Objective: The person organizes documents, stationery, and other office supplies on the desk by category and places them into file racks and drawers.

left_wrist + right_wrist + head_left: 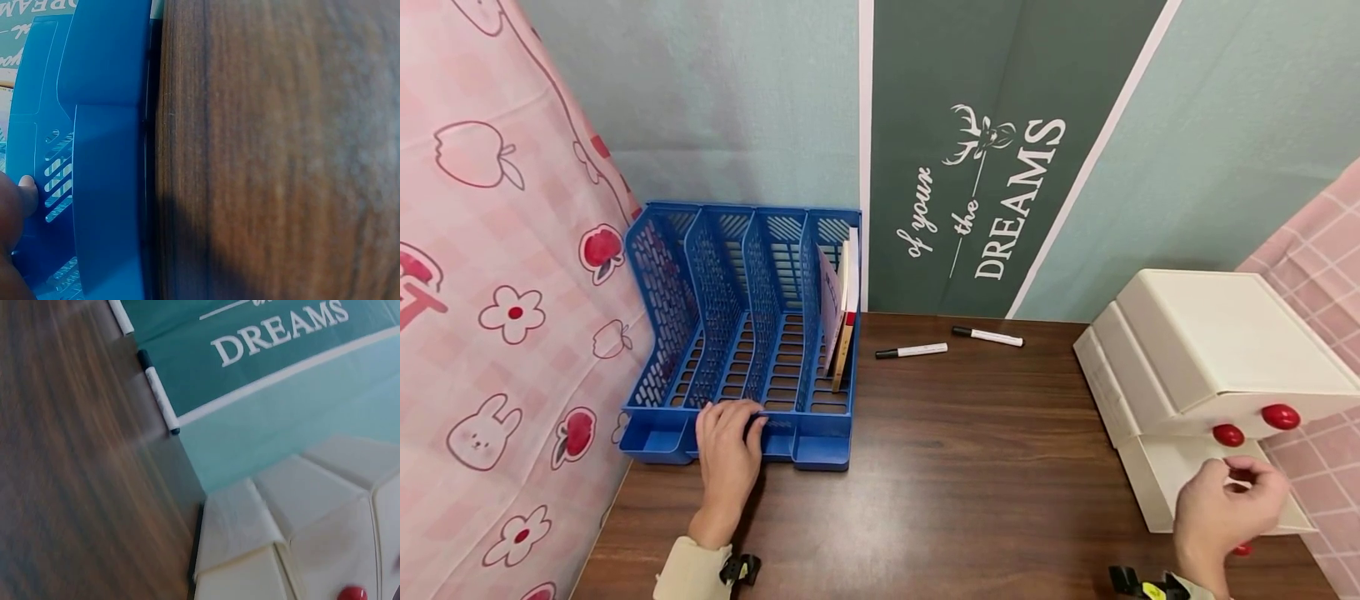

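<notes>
A blue file rack [790, 423] with upright dividers stands at the left of the table. My left hand [730, 442] grips its front edge, fingers over the top and thumb on the front side; the thumb [28, 190] also shows in the left wrist view. My right hand [1228, 504] is over a pulled-out lower drawer [1165, 467] of the cream drawer unit [1262, 333], fingers curled and nothing visible in them. Just beyond that hand is a red knob [1228, 435]. The drawer's far part is hidden behind the hand.
Several thin books [848, 292] stand in the rack's rightmost slot. Two markers with black caps, a left one [917, 351] and a right one [996, 337], lie at the table's back edge. A pink curtain [512, 250] borders the left side.
</notes>
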`<control>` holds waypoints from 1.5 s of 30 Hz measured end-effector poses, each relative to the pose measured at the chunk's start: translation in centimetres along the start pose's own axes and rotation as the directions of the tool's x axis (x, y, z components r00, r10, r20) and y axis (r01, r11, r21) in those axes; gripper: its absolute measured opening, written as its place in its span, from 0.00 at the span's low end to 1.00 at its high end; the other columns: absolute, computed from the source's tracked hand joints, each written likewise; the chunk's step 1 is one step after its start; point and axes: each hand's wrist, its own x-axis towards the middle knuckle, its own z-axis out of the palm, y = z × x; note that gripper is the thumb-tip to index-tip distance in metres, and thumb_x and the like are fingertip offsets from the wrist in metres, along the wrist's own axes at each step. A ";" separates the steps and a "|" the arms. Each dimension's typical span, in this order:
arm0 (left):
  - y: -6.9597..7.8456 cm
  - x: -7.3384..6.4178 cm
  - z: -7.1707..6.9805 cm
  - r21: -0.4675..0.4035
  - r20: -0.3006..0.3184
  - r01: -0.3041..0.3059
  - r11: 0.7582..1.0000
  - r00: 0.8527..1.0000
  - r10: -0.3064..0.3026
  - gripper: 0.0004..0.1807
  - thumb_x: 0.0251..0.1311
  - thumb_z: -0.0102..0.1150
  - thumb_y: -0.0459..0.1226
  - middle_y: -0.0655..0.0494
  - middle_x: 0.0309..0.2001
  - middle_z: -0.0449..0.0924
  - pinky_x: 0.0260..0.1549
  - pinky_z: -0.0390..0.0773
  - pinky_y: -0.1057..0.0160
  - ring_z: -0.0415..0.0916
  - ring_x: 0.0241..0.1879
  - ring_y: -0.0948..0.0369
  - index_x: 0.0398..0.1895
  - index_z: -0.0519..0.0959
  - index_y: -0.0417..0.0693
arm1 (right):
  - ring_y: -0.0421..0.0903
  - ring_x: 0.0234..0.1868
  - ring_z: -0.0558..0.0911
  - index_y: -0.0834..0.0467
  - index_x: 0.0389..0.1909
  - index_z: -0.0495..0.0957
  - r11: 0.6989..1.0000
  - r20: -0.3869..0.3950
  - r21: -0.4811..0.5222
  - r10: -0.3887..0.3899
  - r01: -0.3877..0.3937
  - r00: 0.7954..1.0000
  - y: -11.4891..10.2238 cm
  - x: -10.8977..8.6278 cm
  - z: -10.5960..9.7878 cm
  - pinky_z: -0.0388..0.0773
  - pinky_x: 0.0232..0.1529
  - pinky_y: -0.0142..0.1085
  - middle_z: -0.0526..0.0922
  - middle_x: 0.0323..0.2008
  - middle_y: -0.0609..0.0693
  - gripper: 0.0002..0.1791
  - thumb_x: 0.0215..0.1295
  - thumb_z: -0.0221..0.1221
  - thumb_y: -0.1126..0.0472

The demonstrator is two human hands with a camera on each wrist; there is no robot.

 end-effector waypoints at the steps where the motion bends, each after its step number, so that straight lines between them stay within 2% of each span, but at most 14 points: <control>1: 0.0 0.0 0.0 -0.001 0.001 0.001 1.000 1.000 -0.001 0.10 0.52 0.72 0.24 0.43 0.41 0.86 0.62 0.59 0.35 0.74 0.48 0.43 0.37 0.84 0.39 | 0.31 0.29 0.67 0.52 0.23 0.73 1.000 0.010 0.007 0.000 0.000 1.000 -0.3 0.0 0.3 0.63 0.35 0.24 0.68 0.31 0.32 0.16 0.52 0.44 0.76; 5: 0.0 0.0 0.0 -0.003 0.000 0.001 1.000 1.000 -0.001 0.10 0.52 0.72 0.24 0.43 0.41 0.86 0.62 0.59 0.35 0.74 0.48 0.42 0.37 0.84 0.39 | 0.32 0.28 0.67 0.57 0.24 0.73 0.998 0.070 0.060 -0.010 0.006 0.997 -2.6 -0.6 1.4 0.64 0.33 0.23 0.70 0.31 0.33 0.13 0.54 0.44 0.77; 9: 0.1 0.1 0.0 -0.005 -0.004 -0.001 1.000 1.000 0.001 0.10 0.52 0.72 0.24 0.43 0.41 0.86 0.62 0.59 0.35 0.74 0.48 0.42 0.37 0.84 0.39 | 0.32 0.28 0.68 0.64 0.24 0.72 0.994 0.164 0.105 -0.061 0.045 0.985 -4.6 -1.6 2.5 0.65 0.33 0.23 0.70 0.29 0.35 0.10 0.55 0.44 0.76; 13: 0.1 0.1 0.0 -0.008 -0.006 -0.002 1.000 1.000 0.002 0.10 0.52 0.72 0.24 0.43 0.40 0.86 0.62 0.60 0.34 0.74 0.48 0.42 0.37 0.84 0.39 | 0.31 0.30 0.69 0.77 0.32 0.72 0.990 0.261 0.114 -0.109 0.082 0.959 -4.4 -2.2 4.0 0.65 0.34 0.24 0.70 0.29 0.34 0.09 0.55 0.46 0.75; 15: 0.1 0.1 0.0 -0.011 -0.005 -0.002 1.000 1.000 0.002 0.10 0.52 0.72 0.24 0.43 0.40 0.86 0.62 0.60 0.34 0.74 0.48 0.42 0.37 0.84 0.39 | 0.31 0.30 0.70 0.79 0.36 0.72 0.990 0.319 0.116 -0.119 0.086 0.940 -4.6 -2.5 4.6 0.66 0.35 0.24 0.72 0.29 0.34 0.11 0.56 0.47 0.75; 18: 0.1 0.1 0.0 -0.013 -0.004 -0.002 1.000 1.000 0.002 0.10 0.52 0.72 0.24 0.43 0.40 0.86 0.62 0.59 0.34 0.74 0.48 0.42 0.37 0.84 0.39 | 0.30 0.30 0.72 0.77 0.36 0.75 0.988 0.408 0.122 -0.137 0.094 0.903 -4.8 -3.0 5.6 0.67 0.35 0.23 0.75 0.30 0.33 0.08 0.57 0.50 0.76; 22: 0.1 0.0 0.0 -0.011 -0.004 -0.002 1.000 1.000 0.002 0.10 0.52 0.72 0.24 0.43 0.40 0.86 0.62 0.59 0.34 0.74 0.48 0.42 0.37 0.84 0.39 | 0.29 0.31 0.74 0.73 0.39 0.78 0.985 0.540 0.118 -0.173 0.130 0.823 -3.7 -3.2 7.1 0.69 0.35 0.23 0.77 0.32 0.31 0.09 0.59 0.53 0.76; 24: 0.1 0.1 0.0 -0.009 -0.004 -0.002 1.000 1.000 0.002 0.10 0.52 0.72 0.24 0.43 0.40 0.86 0.62 0.59 0.34 0.74 0.48 0.42 0.37 0.84 0.39 | 0.30 0.31 0.74 0.71 0.42 0.79 0.983 0.604 0.098 -0.181 0.153 0.776 -2.9 -3.3 7.8 0.69 0.35 0.23 0.77 0.34 0.33 0.09 0.61 0.55 0.75; 27: 0.2 0.1 0.0 -0.009 -0.005 -0.004 1.000 1.000 0.004 0.10 0.52 0.72 0.24 0.43 0.40 0.86 0.62 0.59 0.34 0.74 0.48 0.42 0.37 0.84 0.39 | 0.31 0.32 0.73 0.69 0.43 0.79 0.978 0.684 0.088 -0.197 0.189 0.702 -2.9 -3.7 8.5 0.68 0.35 0.23 0.80 0.36 0.44 0.09 0.63 0.57 0.74; 31: 0.2 0.3 0.1 -0.010 -0.005 -0.007 1.000 1.000 0.007 0.10 0.52 0.72 0.24 0.42 0.41 0.86 0.62 0.59 0.35 0.74 0.48 0.42 0.37 0.84 0.38 | 0.29 0.34 0.73 0.67 0.46 0.80 0.963 0.764 0.093 -0.233 0.254 0.602 -3.0 -4.5 9.4 0.67 0.34 0.20 0.82 0.41 0.58 0.10 0.65 0.59 0.73; 34: 0.3 0.4 0.1 -0.012 -0.007 -0.010 1.000 1.000 0.010 0.09 0.52 0.72 0.24 0.42 0.41 0.86 0.62 0.59 0.35 0.74 0.47 0.42 0.37 0.84 0.39 | 0.32 0.36 0.75 0.65 0.48 0.80 0.946 0.795 0.104 -0.264 0.306 0.546 -3.1 -5.1 10.2 0.69 0.34 0.21 0.82 0.44 0.58 0.12 0.65 0.61 0.72; 40: 0.3 0.2 0.0 -0.012 -0.006 -0.001 1.000 1.000 0.001 0.10 0.52 0.72 0.24 0.43 0.40 0.86 0.61 0.60 0.33 0.74 0.47 0.43 0.36 0.84 0.39 | 0.53 0.46 0.79 0.65 0.50 0.81 0.911 0.819 0.205 -0.360 0.359 0.446 -3.8 -6.3 12.4 0.71 0.44 0.37 0.82 0.46 0.59 0.15 0.62 0.62 0.74; 42: 0.3 0.1 0.0 -0.008 -0.002 0.006 1.000 1.000 -0.006 0.10 0.52 0.72 0.23 0.43 0.40 0.86 0.61 0.60 0.32 0.74 0.48 0.43 0.36 0.84 0.39 | 0.55 0.48 0.79 0.65 0.51 0.81 0.902 0.828 0.236 -0.382 0.362 0.411 -4.2 -6.7 13.2 0.71 0.47 0.42 0.82 0.47 0.60 0.16 0.62 0.62 0.74; 45: 0.2 0.0 -0.1 -0.006 0.002 0.012 1.000 1.000 -0.012 0.10 0.52 0.72 0.23 0.43 0.41 0.86 0.61 0.59 0.32 0.74 0.48 0.43 0.36 0.84 0.39 | 0.56 0.49 0.79 0.63 0.53 0.81 0.891 0.845 0.259 -0.395 0.372 0.359 -4.7 -7.4 14.3 0.73 0.46 0.47 0.82 0.48 0.60 0.17 0.63 0.63 0.73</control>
